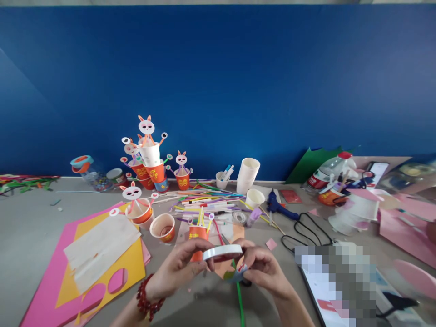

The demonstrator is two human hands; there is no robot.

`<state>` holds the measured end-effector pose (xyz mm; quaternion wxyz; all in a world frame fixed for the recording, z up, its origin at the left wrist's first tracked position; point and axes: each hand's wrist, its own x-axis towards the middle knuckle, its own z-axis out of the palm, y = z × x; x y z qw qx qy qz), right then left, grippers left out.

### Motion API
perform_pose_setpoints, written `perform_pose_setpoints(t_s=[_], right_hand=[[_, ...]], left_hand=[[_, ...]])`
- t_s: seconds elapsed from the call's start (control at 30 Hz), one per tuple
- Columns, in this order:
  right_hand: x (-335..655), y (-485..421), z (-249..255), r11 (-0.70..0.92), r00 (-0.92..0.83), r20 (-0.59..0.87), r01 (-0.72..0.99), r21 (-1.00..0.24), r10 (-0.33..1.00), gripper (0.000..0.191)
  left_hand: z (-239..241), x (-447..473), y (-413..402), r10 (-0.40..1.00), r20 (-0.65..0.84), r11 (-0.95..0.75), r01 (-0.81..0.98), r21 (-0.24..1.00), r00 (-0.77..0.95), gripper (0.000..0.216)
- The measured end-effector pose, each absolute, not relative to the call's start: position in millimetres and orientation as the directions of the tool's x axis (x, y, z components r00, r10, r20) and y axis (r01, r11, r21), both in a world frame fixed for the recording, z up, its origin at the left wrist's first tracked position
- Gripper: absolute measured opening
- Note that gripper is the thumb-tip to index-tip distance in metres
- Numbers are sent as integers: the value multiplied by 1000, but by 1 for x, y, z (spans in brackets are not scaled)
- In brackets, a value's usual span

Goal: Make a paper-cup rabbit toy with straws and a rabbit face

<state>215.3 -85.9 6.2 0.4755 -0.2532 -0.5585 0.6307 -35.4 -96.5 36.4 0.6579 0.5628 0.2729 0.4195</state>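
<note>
Our left hand (180,263) grips a white ring (223,251), best kept steady; our right hand (267,269) pinches a bluish piece (241,268).

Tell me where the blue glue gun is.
In the head view, the blue glue gun lies right of center, just right of a white cup.

White roll (222,251), edge-on, held up; red-marked bluish piece (241,268) just beside.

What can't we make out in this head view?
Head view:
- Orange cup: lower part mostly behind left hand and white roll.
- Printed piece: partly covered by right hand.
- Screen: pixelated, cut by bottom edge.
- Pink sheet: cut by right edge.
</note>
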Motion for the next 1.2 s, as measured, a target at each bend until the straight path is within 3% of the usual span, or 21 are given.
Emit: perform_pose_setpoints(t_s=[0.13, 0.3, 0.47, 0.57, 0.67, 0.73, 0.8, 0.93, 1.1, 1.2], right_hand=[[214, -87, 9, 135, -417, 243, -271, -953, 876, 7], [210, -90, 18, 222, -456, 281, -178, -959, 845, 5], [206, -95, 18, 214, -481, 296, -218, -952, 825, 2], [199, -99, 18, 162, -492, 267, -246, -956, 829, 3], [190, -102, 18, 143, -482, 270, -284, -948, 834, 4], [185, -103, 20, 170, -483, 301, -297, -940, 822, 6], [179, -104, 21, 219, -483, 330, -273, -937, 811, 7], [171, -106, 24, 311, -470, 358, -177, -934, 807, 10], [172, -107, 31, 347, -508, 356, -116, -931, 785, 4], [173, -109, 31, 300, -433, 331, -139, -944, 839, 1]], left_hand=[[30, -37, -95, 868, 66, 43, -208, 977, 492, 22], [13, -37, -88, 899, 112, -54, -146, 988, 424, 32], [12, -32, -86, 953, 138, -125, -65, 990, 271, 29], [11, -29, -91, 943, 332, -328, 108, 938, -17, 15], [7, -29, -99, 727, 646, -540, 389, 746, -231, 14], [7, -30, -104, 618, 779, -619, 547, 563, -103, 15], [10, -28, -104, 614, 782, -691, 554, 465, 109, 7], [20, -21, -100, 639, 720, -749, 432, 503, 269, 19], [25, -21, -104, 761, 595, -648, 336, 684, 258, 16], [21, -21, -110, 809, 542, -587, 307, 749, 226, 18]])
